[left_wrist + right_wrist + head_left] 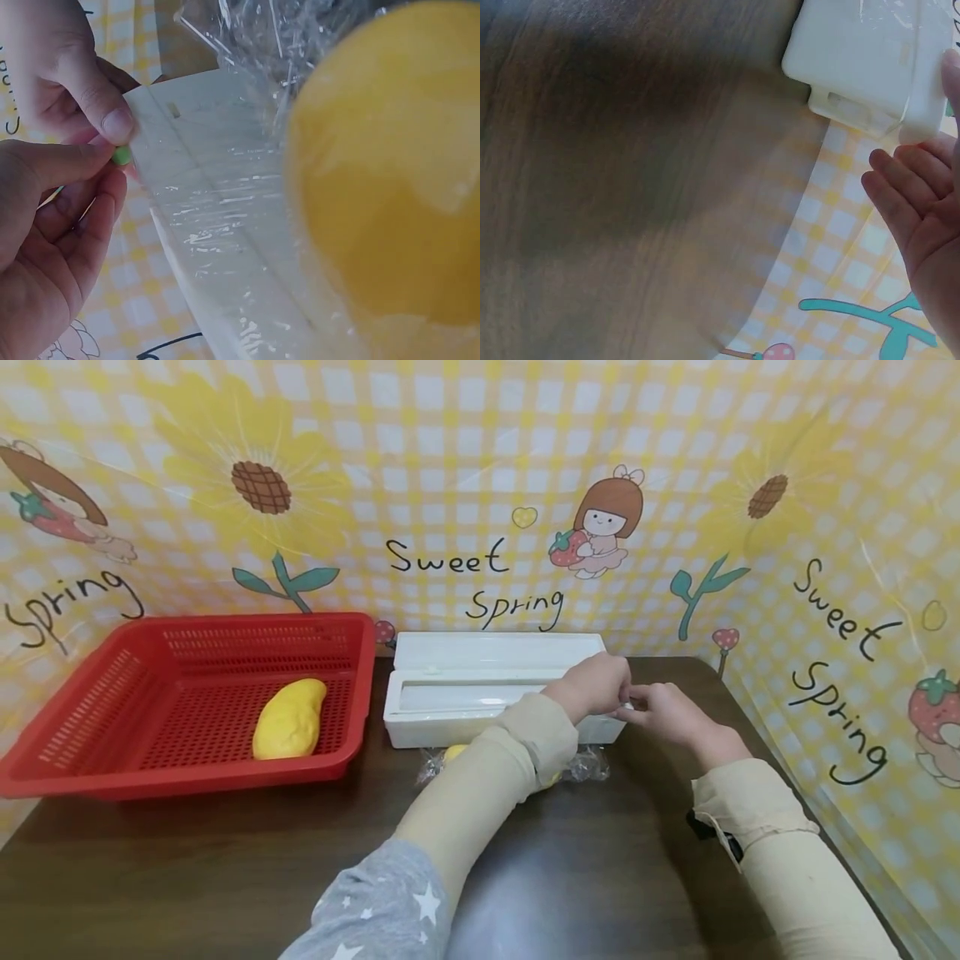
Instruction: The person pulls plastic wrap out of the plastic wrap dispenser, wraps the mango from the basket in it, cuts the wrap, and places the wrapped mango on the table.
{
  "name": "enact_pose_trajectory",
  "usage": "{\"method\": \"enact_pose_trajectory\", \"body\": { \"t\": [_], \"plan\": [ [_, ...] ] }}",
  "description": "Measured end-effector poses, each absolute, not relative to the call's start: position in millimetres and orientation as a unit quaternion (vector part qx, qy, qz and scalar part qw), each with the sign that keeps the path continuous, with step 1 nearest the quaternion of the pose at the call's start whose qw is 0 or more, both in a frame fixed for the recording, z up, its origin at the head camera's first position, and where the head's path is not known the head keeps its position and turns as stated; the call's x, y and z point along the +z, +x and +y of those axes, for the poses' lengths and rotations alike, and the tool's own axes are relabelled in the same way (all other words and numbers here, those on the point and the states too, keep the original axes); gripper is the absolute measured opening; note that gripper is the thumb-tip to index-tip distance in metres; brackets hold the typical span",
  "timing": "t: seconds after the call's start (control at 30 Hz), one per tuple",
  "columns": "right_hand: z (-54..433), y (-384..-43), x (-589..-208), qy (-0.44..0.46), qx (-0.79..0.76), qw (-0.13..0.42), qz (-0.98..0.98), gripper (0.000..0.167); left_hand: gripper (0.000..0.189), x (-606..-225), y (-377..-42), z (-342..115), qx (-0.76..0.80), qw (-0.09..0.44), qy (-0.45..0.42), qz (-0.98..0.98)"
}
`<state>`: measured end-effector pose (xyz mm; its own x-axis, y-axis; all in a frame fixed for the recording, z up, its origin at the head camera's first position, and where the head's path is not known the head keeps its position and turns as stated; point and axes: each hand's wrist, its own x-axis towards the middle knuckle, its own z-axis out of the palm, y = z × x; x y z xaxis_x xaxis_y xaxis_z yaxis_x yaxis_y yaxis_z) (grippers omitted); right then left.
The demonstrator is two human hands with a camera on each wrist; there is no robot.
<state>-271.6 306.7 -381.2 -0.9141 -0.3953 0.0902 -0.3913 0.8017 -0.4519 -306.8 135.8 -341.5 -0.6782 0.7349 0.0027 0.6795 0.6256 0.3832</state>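
Observation:
A white cling film box point(431, 731) stands on the table with its lid point(495, 650) raised; a pale roll point(457, 697) lies inside. My left hand point(596, 683) reaches across to the right end of the box. In the left wrist view its thumb and fingers pinch a small green piece point(121, 155) at the box's edge. My right hand point(667, 714) grips the same end, thumb on the corner, the other fingers extended beside it. A film-wrapped yellow object point(390, 165) lies in front of the box, mostly hidden by my left forearm in the head view.
To the left, a red basket point(187, 777) holds a yellow mango-shaped fruit point(288, 727). Behind the box rises a yellow checked cloth point(450, 468), which also lines the right side of the brown table point(225, 877). Crumpled clear film point(588, 764) sticks out by the box's front.

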Motion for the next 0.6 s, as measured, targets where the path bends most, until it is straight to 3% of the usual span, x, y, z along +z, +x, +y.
{"method": "enact_pose_trajectory", "body": {
  "t": [0.17, 0.4, 0.6],
  "plan": [
    [307, -271, -381, -0.207, -0.235, 0.012, 0.950, 0.025, 0.038, -340, -307, 133, 0.175, 0.077, 0.391, 0.900],
    [305, -269, -375, -0.179, -0.225, 0.031, 0.957, 0.062, 0.019, -330, -306, 110, 0.138, 0.083, 0.361, 0.918],
    [302, -270, -374, -0.173, -0.220, 0.037, 0.959, 0.063, 0.011, -328, -303, 91, 0.132, 0.089, 0.352, 0.922]
  ]
}}
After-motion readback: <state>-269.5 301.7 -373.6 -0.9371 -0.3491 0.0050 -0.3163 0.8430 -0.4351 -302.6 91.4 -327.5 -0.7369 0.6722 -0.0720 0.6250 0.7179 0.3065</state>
